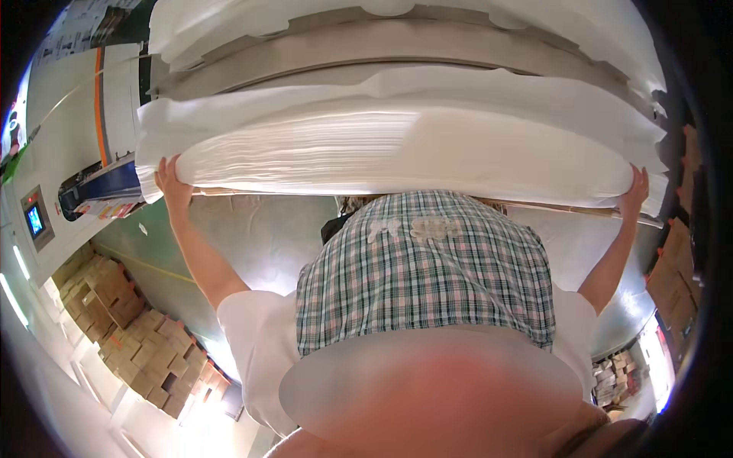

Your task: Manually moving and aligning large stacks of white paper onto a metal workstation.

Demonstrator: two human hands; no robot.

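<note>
- Green workshop floor (153, 252) and pale machine housing frame the view, with a thick white sheet stack (397, 153) filling the upper middle.
- Left hand (172, 183) is pressed flat against the stack's left end, fingers spread upward along its edge; whether they curl under it cannot be told.
- Right hand (635, 191) is set against the stack's right end the same way, fingers up, its palm side hidden.
- Both arms reach up and outward, so the stack spans between the two hands, above a plaid garment (424, 267).
- More white layers and grey boards (382, 42) lie above the stack.
- Brown cardboard boxes (130, 328) sit on the floor at lower left; a small control screen (35, 220) glows on the machine at far left.
</note>
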